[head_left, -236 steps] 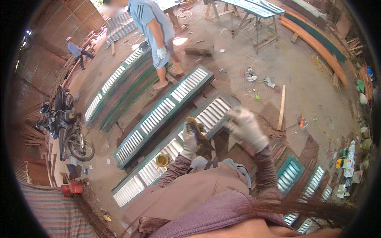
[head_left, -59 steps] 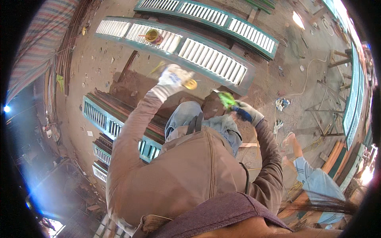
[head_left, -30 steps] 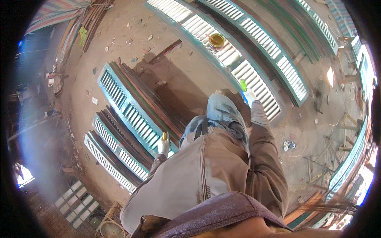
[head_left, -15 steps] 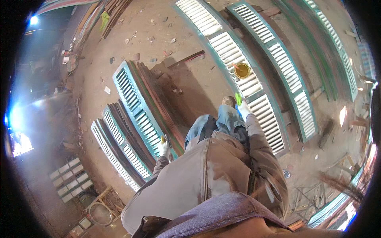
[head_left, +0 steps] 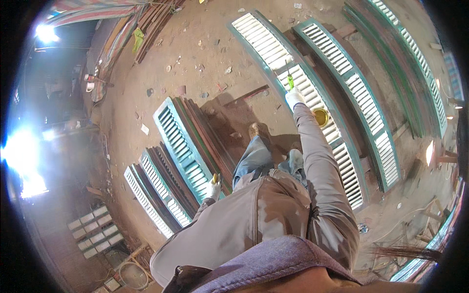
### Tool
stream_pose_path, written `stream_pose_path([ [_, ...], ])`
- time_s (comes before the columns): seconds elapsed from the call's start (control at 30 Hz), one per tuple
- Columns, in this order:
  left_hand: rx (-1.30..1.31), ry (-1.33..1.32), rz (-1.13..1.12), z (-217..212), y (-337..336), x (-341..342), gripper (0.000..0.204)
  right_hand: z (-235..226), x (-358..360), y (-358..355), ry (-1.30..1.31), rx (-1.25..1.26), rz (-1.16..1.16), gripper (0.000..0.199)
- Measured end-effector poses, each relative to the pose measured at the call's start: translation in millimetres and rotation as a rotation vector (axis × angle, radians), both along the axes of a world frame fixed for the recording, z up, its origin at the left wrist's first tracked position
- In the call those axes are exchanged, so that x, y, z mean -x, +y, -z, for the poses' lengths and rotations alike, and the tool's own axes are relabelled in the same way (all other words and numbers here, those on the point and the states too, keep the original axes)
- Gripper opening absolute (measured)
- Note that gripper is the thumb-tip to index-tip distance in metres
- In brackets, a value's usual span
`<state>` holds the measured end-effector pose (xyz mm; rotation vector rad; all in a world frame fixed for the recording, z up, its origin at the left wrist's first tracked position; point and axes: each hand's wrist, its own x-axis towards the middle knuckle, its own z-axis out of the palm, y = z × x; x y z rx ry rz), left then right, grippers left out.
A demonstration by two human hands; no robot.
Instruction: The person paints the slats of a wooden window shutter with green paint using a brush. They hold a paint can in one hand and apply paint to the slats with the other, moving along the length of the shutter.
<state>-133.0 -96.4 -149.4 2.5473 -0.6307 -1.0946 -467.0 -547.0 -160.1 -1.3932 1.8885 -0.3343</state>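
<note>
My right hand [head_left: 295,97], in a white glove, reaches forward with its fingers wrapped round a green-handled tool [head_left: 290,81]. The tool's thin shaft points away from me over a louvred shutter [head_left: 307,84] with white slats and a green frame; its head is lost against the slats. Next to my right forearm a round pot [head_left: 320,117] of yellowish liquid rests on that shutter, its near side partly behind the sleeve. Low at the left, my gloved left hand [head_left: 213,189] is closed on a short yellowish-brown stick [head_left: 215,178], beside a stack topped by a blue-green shutter [head_left: 181,146].
A second green-framed shutter [head_left: 349,80] lies to the right, with stacked green boards [head_left: 386,73] beyond it. More shutters [head_left: 163,183] lean in a row at the left. Scraps litter the dirt floor [head_left: 195,63]. Long planks [head_left: 151,24] lie far left.
My right hand has moved forward along the shutter, past the pot, with the green-handled tool. An orange-pink piece seen at the pot before no longer shows. My left hand keeps its hold.
</note>
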Motion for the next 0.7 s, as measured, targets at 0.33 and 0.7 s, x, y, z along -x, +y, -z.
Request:
stream_pose_path([
  [0.33,0.234,0.239,-0.316,-42.9,-56.8,-129.1,0.028,8.8,-78.9,-91.3,-0.183,-0.068,0.022,0.04],
  [0.7,0.092,0.068,0.18,6.4,-208.9,-209.8,0.043,-33.5,-65.3,-49.0,-0.077,0.033,0.061,0.034],
])
